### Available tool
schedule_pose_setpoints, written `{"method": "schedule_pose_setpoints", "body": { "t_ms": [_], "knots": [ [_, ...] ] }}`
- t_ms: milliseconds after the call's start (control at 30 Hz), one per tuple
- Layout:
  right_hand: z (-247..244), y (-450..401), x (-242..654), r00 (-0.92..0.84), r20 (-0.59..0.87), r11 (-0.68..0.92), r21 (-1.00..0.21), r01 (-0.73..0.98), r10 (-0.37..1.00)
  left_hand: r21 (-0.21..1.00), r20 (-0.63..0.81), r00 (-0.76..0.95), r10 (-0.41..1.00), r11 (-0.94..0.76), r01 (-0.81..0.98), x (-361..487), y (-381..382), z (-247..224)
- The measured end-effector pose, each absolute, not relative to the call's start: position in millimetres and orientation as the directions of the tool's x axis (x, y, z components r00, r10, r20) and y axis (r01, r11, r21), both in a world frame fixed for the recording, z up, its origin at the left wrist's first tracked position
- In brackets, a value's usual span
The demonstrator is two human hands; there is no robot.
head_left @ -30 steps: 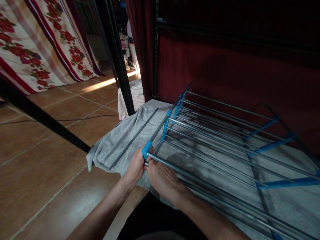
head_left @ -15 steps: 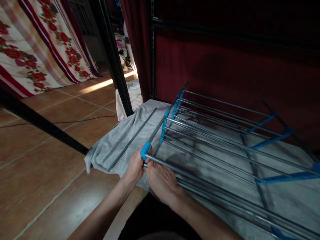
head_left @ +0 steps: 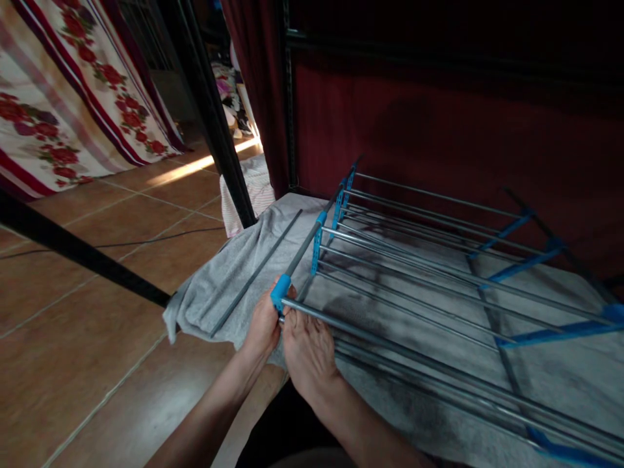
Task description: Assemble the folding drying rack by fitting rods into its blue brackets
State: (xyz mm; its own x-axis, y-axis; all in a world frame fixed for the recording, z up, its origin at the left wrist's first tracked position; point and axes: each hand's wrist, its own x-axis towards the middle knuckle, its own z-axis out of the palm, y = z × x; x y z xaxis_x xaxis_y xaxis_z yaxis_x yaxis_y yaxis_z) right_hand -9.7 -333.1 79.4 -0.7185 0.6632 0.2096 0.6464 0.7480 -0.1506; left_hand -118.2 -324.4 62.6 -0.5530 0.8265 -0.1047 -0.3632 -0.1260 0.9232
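A rack of grey metal tubes with blue plastic connectors, like a clothes drying rack, stands on a grey blanket. At its near left corner, my left hand is closed around the blue corner connector from the left and below. My right hand sits right beside it, its fingers curled under the front tube next to the connector. The fingertips of both hands are partly hidden behind the corner. One loose grey tube lies on the blanket to the left of the rack.
Black metal frame posts rise at the left, and a dark bar slants across the lower left. Behind the rack hangs a dark red curtain. A cable crosses the tiled floor. A flowered curtain hangs beyond.
My right hand has shifted slightly, its wrist turning so the forearm points more steeply down. Both hands stay at the same corner. The view has turned a little.
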Motion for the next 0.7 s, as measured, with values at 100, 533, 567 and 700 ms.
{"method": "schedule_pose_setpoints", "body": {
  "t_ms": [100, 533, 567, 700],
  "knots": [
    [72.8, -329.3, -9.5, -0.719, 0.279, 0.769, -0.167, 0.617, 0.637, 0.905, -0.107, -0.579, 0.808, -0.161, -0.393, -122.0, -322.6, 56.9],
    [94.3, -324.0, -12.8, -0.700, 0.082, 0.690, -0.287, 0.665, 0.709, 0.920, -0.126, -0.561, 0.818, -0.115, -0.375, -128.4, -324.3, 61.2],
    [96.2, -323.5, -13.2, -0.693, 0.061, 0.677, -0.293, 0.675, 0.718, 0.919, -0.131, -0.572, 0.810, -0.118, -0.377, -128.7, -324.2, 60.9],
    [101.2, -321.3, -11.6, -0.702, 0.034, 0.676, -0.307, 0.670, 0.712, 0.888, -0.139, -0.584, 0.800, -0.160, -0.431, -129.6, -322.9, 58.4]
  ]
}}
